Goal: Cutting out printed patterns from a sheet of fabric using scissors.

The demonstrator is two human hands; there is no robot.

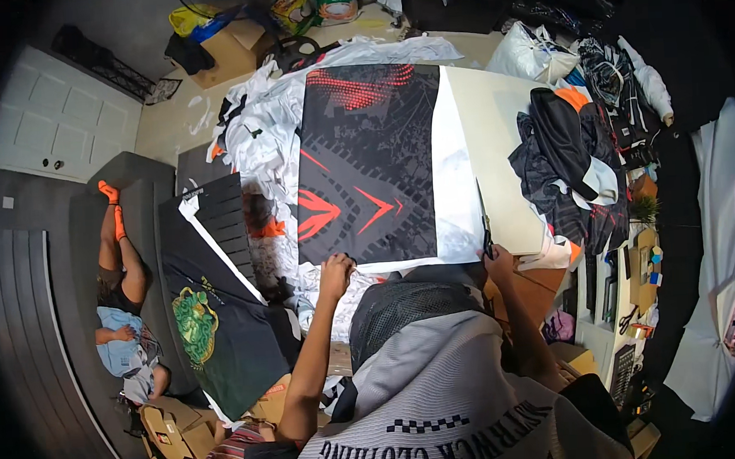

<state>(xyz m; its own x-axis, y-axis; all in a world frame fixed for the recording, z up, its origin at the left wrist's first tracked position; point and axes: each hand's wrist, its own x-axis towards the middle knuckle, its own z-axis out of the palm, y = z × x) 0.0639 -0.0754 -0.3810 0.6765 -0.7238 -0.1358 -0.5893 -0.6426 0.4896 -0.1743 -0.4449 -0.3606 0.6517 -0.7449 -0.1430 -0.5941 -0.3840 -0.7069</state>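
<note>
A large sheet of printed fabric (372, 163) lies spread over the table in front of me. Its print is black and grey with tyre-track marks and red arrow shapes, and a white margin (456, 175) runs down its right side. At the near edge of the print, my left hand (337, 274) is closed, its fingers pinching the fabric's border. My right hand (497, 262) grips a pair of dark-handled scissors (486, 233) at the near right corner of the white margin. The scissor blades point away from me, along the margin's right side; how far they are spread is too small to tell.
Crumpled white fabric (259, 152) hangs along the table's left side. Dark garments (563, 149) are heaped on the cream tabletop (495, 123) at right. A black and green printed cloth (231, 328) lies to my left, near a person on a grey sofa (147, 233). Shelves (616, 299) stand at right.
</note>
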